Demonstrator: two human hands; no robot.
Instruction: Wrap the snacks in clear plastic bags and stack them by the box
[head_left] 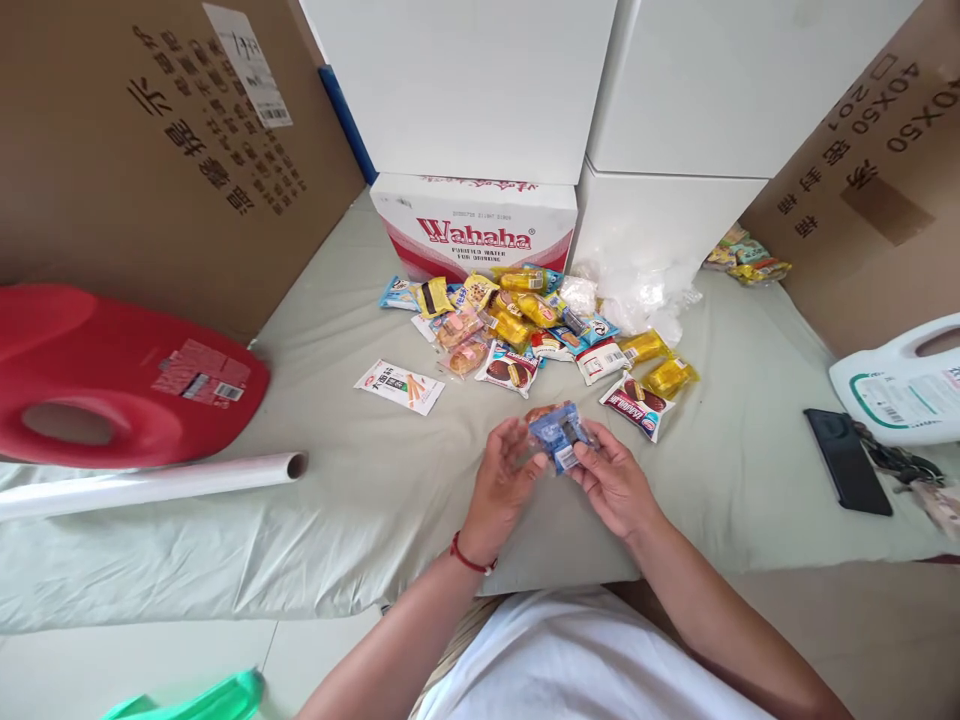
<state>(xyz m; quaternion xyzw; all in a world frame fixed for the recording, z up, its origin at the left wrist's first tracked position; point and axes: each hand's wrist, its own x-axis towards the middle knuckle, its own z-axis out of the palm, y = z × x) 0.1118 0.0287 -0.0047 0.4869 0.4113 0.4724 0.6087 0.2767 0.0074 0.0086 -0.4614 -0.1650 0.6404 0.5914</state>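
Between my two hands, above the cloth-covered surface, is a small blue and clear snack packet (559, 435) with a barcode label. My left hand (506, 480) grips its left side, thumb in front and fingers curled behind. On the other side, my right hand (611, 480) pinches the packet with the thumb pressed on its front. Just beyond lies a heap of wrapped snacks, among them a chocolate pie packet (508, 370), yellow-wrapped cakes (670, 377) and a pink-clear packet (463, 357). Another chocolate pie packet (637, 405) lies to the right, and a white snack packet (399, 387) to the left.
A Wahaba-style water carton, printed "Wahaha" (472, 232), stands behind the heap beside crumpled clear plastic (645, 295). Leftward are a red jug (112, 380) and a plastic-wrap roll (150, 487). Rightward are a black phone (847, 462) and a white jug (900, 385). Cardboard boxes flank both sides.
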